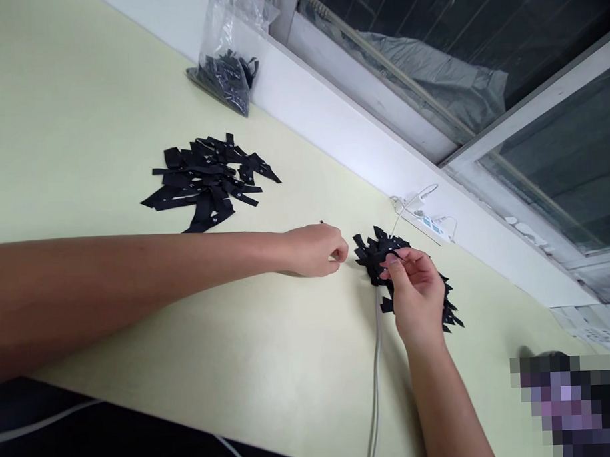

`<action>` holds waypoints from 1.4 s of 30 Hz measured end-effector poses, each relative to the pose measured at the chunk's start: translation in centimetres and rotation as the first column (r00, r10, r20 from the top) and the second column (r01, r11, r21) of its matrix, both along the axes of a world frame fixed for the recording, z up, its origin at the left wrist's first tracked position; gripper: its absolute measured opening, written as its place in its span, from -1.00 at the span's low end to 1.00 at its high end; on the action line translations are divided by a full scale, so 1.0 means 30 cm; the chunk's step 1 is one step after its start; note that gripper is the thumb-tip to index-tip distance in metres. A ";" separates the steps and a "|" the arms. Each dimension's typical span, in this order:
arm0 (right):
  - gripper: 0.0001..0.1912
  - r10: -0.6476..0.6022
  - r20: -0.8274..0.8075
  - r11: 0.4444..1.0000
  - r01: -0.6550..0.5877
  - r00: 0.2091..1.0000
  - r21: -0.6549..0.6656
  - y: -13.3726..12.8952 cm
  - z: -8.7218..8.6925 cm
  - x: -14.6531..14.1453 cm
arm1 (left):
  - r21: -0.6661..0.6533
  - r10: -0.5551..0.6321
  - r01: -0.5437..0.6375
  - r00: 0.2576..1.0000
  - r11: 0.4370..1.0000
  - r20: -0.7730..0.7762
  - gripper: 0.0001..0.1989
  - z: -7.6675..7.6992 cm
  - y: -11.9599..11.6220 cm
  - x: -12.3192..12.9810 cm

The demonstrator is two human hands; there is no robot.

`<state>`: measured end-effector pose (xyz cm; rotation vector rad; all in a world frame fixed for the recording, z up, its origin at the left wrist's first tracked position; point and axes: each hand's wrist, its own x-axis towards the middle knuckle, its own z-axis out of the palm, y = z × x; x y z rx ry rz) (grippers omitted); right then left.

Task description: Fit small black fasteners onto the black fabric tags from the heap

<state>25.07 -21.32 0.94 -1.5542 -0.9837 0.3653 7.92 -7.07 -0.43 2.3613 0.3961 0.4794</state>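
Note:
My right hand pinches a black fabric label between thumb and fingertips. Behind and below it spreads a pile of similar black labels, some with small white marks, partly covered by the hand. To the left, my left hand is closed just above the table, fingers curled inward; what they hold, if anything, is hidden. A tiny dark tip shows past its far side. Beyond my left forearm lies a second, looser heap of black labels with small white prints.
A clear plastic bag of black pieces leans by the wall. A white power strip with cables sits along the wall. A grey cable crosses the pale table. Another person, blurred, is at the lower right.

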 end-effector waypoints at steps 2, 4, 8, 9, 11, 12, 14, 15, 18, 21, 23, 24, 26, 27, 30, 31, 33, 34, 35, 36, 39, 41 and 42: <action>-0.72 0.009 0.005 1.000 -0.009 1.000 -0.013 0.000 -0.002 0.001 | 0.016 -0.034 0.034 0.999 0.999 -0.037 -0.87 0.001 0.008 -0.005; -0.72 0.020 0.015 1.000 -0.020 1.000 -0.014 0.000 -0.003 0.001 | -0.006 -0.053 0.053 0.998 0.999 -0.045 -0.85 0.005 0.009 -0.007; -0.72 0.037 0.026 0.999 -0.036 0.999 -0.009 0.000 -0.004 0.002 | -0.027 -0.098 0.097 0.994 0.995 -0.047 -0.81 0.017 0.002 -0.012; -0.72 0.039 0.029 0.999 -0.039 0.999 -0.011 0.000 -0.003 0.002 | -0.015 -0.103 0.102 0.993 0.995 -0.054 -0.81 0.020 0.000 -0.014; -0.73 0.041 0.039 0.999 -0.040 0.998 -0.019 0.001 -0.002 0.001 | 0.027 -0.103 0.106 0.991 0.994 -0.088 -0.82 0.025 -0.005 -0.016; -0.73 0.041 0.045 0.999 -0.040 0.998 -0.024 0.002 -0.002 0.000 | 0.048 -0.100 0.106 0.989 0.993 -0.113 -0.83 0.028 -0.006 -0.016; -0.73 0.045 0.049 0.999 -0.044 0.998 -0.033 0.002 -0.001 -0.001 | 0.073 -0.094 0.107 0.983 0.992 -0.157 -0.84 0.033 -0.010 -0.016; -0.73 0.050 0.045 0.998 -0.048 0.998 -0.033 0.002 -0.001 -0.003 | 0.077 -0.091 0.106 0.981 0.991 -0.173 -0.83 0.035 -0.011 -0.015; -0.73 0.076 0.023 0.997 -0.075 0.997 -0.030 0.000 -0.001 -0.007 | 0.063 -0.071 0.087 0.972 0.994 -0.223 -0.85 0.042 -0.017 -0.012; -0.74 0.086 0.024 0.996 -0.085 0.996 -0.038 -0.001 0.001 -0.012 | 0.043 -0.045 0.059 0.960 0.997 -0.277 -0.88 0.051 -0.026 -0.016; -0.74 0.085 0.032 0.995 -0.084 0.996 -0.045 -0.001 0.003 -0.014 | 0.037 -0.042 0.055 0.957 0.998 -0.287 -0.89 0.056 -0.030 -0.021; -0.75 0.085 0.036 0.995 -0.084 0.996 -0.047 0.000 0.004 -0.014 | 0.035 -0.045 0.057 0.959 0.998 -0.280 -0.89 0.056 -0.030 -0.023; -0.76 0.092 0.044 0.994 -0.089 0.995 -0.057 0.000 0.005 -0.014 | 0.018 -0.055 0.061 0.968 0.998 -0.243 -0.90 0.054 -0.027 -0.026; -0.76 0.098 0.045 0.994 -0.095 0.994 -0.061 0.000 0.006 -0.014 | 0.002 -0.061 0.063 0.974 0.998 -0.217 -0.90 0.052 -0.023 -0.025; -0.77 0.152 0.007 0.985 -0.151 0.988 -0.079 -0.003 0.010 -0.013 | -0.099 -0.027 0.018 0.995 0.995 -0.098 -0.94 0.041 -0.011 -0.011; -0.77 0.190 -0.017 0.977 -0.191 0.982 -0.091 -0.005 0.011 -0.014 | -0.157 0.001 -0.007 0.999 0.988 -0.038 -0.96 0.038 -0.010 -0.004; -0.78 0.279 -0.063 0.951 -0.285 0.958 -0.122 -0.007 0.013 -0.018 | -0.302 0.071 -0.038 0.993 0.952 0.098 -0.97 0.035 -0.016 0.013; -0.78 0.317 -0.081 0.936 -0.325 0.945 -0.136 -0.007 0.014 -0.021 | -0.375 0.098 -0.032 0.982 0.926 0.160 -0.94 0.036 -0.022 0.021; -0.79 0.341 -0.094 0.925 -0.351 0.935 -0.145 -0.007 0.013 -0.024 | -0.438 0.114 -0.011 0.971 0.899 0.209 -0.93 0.037 -0.030 0.027; -0.79 0.351 -0.102 0.920 -0.363 0.931 -0.149 -0.007 0.012 -0.026 | -0.487 0.121 0.013 0.963 0.873 0.242 -0.93 0.039 -0.039 0.032; -0.78 0.337 -0.109 0.926 -0.350 0.935 -0.143 -0.004 0.007 -0.029 | -0.565 0.136 0.049 0.950 0.824 0.281 -0.95 0.046 -0.060 0.038; -0.77 0.321 -0.110 0.933 -0.334 0.941 -0.132 -0.002 0.002 -0.028 | -0.588 0.153 0.045 0.947 0.807 0.283 -0.95 0.047 -0.066 0.037; -0.77 0.316 -0.112 0.936 -0.329 0.942 -0.126 -0.001 0.001 -0.027 | -0.597 0.160 0.042 0.946 0.801 0.281 -0.94 0.047 -0.066 0.037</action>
